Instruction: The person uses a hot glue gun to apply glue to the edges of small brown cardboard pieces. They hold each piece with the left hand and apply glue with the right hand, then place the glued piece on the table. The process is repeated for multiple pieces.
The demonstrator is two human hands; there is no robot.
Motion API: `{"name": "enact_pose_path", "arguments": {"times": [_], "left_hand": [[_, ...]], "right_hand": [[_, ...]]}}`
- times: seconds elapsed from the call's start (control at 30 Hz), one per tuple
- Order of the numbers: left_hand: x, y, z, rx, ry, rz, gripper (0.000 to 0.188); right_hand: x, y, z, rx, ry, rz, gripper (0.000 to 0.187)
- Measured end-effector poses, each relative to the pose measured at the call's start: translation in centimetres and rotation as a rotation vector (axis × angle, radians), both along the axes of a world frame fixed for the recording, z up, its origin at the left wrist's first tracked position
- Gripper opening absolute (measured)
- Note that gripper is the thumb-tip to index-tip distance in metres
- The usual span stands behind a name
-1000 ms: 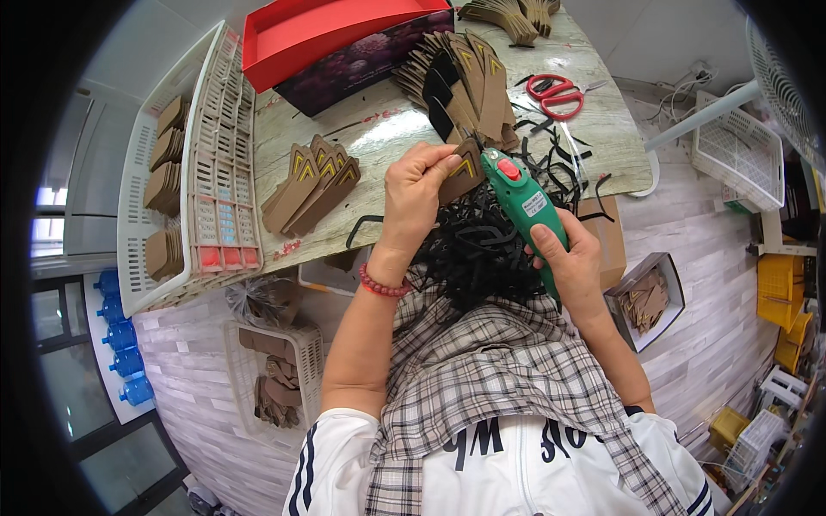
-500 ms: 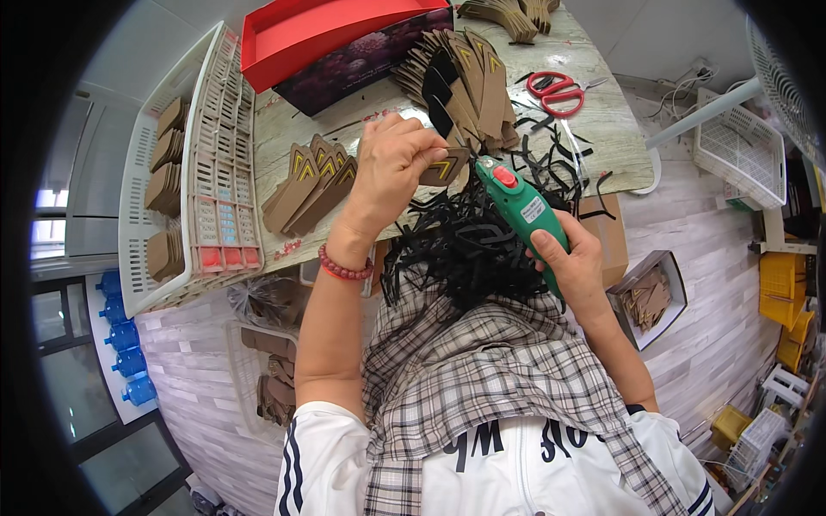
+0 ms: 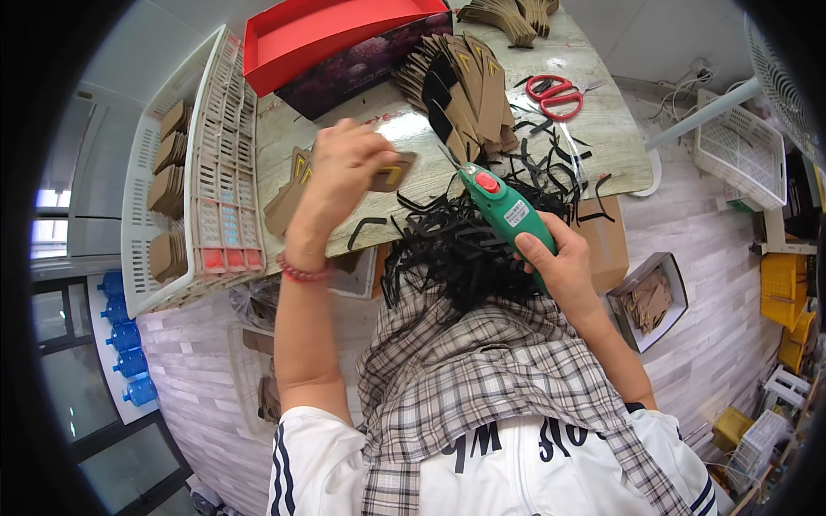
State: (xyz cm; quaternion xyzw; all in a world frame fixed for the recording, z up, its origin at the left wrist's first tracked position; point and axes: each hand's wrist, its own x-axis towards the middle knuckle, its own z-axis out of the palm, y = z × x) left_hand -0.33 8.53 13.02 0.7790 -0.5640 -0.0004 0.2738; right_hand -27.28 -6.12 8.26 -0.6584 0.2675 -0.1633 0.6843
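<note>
Pinched in the fingers of my left hand point(image 3: 342, 176) is a flat brown piece point(image 3: 396, 172) with a yellow chevron mark, somewhat blurred. My right hand point(image 3: 564, 258) is wrapped round green electric scissors point(image 3: 514, 212) with a red button and a thin pointed tip aimed up and left, apart from the piece. Below the tip, black strip scraps point(image 3: 465, 258) heap over the table edge and my plaid apron point(image 3: 482, 344). Behind my left hand lie similar brown pieces point(image 3: 288, 191), partly hidden. A thick fanned stack of brown pieces point(image 3: 469, 90) rests beyond the tool.
Red-handled scissors point(image 3: 555, 97) lie on the table point(image 3: 615, 129) at right. An open red box point(image 3: 331, 39) stands at the back. Left is a white plastic crate point(image 3: 225, 155) holding brown stacks. A fan point(image 3: 787, 77) stands far right; a box of brown pieces point(image 3: 647, 301) is below.
My left hand has moved left with the brown piece, away from the scissors' tip. The electric scissors have shifted slightly left, and their pointed tip now shows against the table.
</note>
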Motion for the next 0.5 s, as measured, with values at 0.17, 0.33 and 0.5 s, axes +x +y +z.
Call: {"name": "enact_pose_path", "arguments": {"times": [0.17, 0.33, 0.5], "left_hand": [[1.9, 1.1, -1.5, -0.018, -0.342, 0.420, 0.014], [-1.4, -7.8, -8.4, -0.121, 0.443, 0.672, 0.048], [-2.5, -11.8, -11.4, -0.113, 0.452, 0.845, 0.044]], "right_hand": [[-0.7, -0.2, -0.4, 0.002, 0.021, -0.048, 0.036], [-0.6, -0.3, -0.6, -0.004, 0.014, -0.079, 0.035], [-0.7, -0.4, -0.1, -0.001, 0.043, -0.112, 0.034]]}}
